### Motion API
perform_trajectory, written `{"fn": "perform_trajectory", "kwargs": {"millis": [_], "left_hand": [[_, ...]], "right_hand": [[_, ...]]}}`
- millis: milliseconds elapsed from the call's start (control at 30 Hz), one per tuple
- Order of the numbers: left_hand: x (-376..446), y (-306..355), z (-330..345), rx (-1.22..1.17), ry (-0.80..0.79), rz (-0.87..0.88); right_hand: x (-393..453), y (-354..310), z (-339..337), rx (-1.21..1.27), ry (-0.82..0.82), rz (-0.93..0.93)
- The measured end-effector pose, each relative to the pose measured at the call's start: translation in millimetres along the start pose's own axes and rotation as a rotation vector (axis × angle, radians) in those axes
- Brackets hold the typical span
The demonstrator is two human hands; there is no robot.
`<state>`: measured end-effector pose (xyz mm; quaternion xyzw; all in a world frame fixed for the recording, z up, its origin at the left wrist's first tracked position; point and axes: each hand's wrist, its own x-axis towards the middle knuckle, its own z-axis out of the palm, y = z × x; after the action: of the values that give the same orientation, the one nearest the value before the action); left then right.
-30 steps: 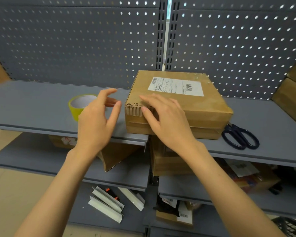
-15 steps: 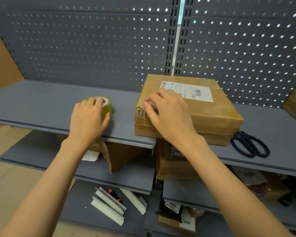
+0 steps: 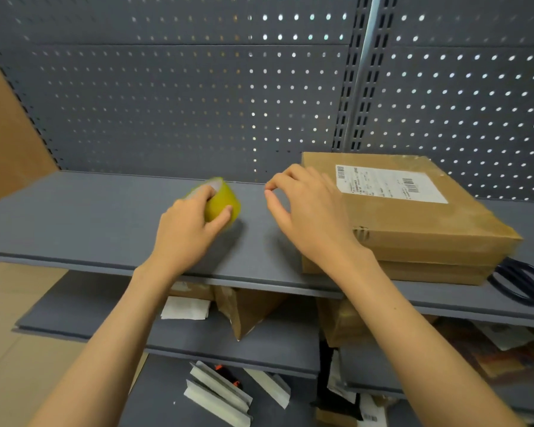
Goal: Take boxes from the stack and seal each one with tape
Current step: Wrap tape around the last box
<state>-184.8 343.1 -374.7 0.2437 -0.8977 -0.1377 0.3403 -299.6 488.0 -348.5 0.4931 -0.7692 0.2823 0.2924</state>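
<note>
Hidden in part behind the left hand [image 3: 191,223]: a yellow tape roll [image 3: 224,203], tilted on the grey top shelf [image 3: 90,217], gripped with fingers inside the pale core and thumb pressed on the outer side; blurred, so tape end not possible to make out. Cut off at right border: dark blue scissors [image 3: 520,285], only the handle loops visible, lying just beside the cardboard box [image 3: 413,229] on the same shelf. Covered at near left corner of this box by the right hand [image 3: 309,217] and wrist; fingers loosely curled and apart, holding nothing, fingertips hovering over bare shelf between box and roll, contact with the box under the wrist not possible to judge. Seen on box top: a white shipping label [image 3: 389,186] with barcodes at both ends and small printed lines, too small to read. Torn corrugated edge visible at front left corner, a horizontal seam along the front side. Below, half hidden under the top shelf: more brown boxes [image 3: 247,309], a white paper [image 3: 184,308], grey-white folded pieces [image 3: 216,392] on the lowest level, other items at lower right dark and unclear. Open shelf surface wide at left of the roll up to the pegboard back panel [image 3: 167,103]; narrow free strip between roll and box; front shelf edge close under both forearms.
</note>
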Motion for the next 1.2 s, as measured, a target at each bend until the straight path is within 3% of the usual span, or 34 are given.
{"fn": "perform_trajectory", "kwargs": {"millis": [133,400,500,767,1200], "left_hand": [[6,1,-17,-0.389,0.002,0.002],[9,20,-24,-0.801,-0.071,0.000],[5,28,-24,-0.845,-0.123,0.016],[-5,62,-24,-0.802,-0.121,0.059],[-53,132,-29,-0.774,-0.024,0.001]], "right_hand": [[13,-14,8,0.156,-0.033,0.074],[18,-15,-5,0.695,-0.195,0.231],[15,-9,-16,0.856,-0.189,0.238],[8,12,-38,0.905,-0.059,0.194],[-11,42,-69,1.104,-0.110,0.069]]}}
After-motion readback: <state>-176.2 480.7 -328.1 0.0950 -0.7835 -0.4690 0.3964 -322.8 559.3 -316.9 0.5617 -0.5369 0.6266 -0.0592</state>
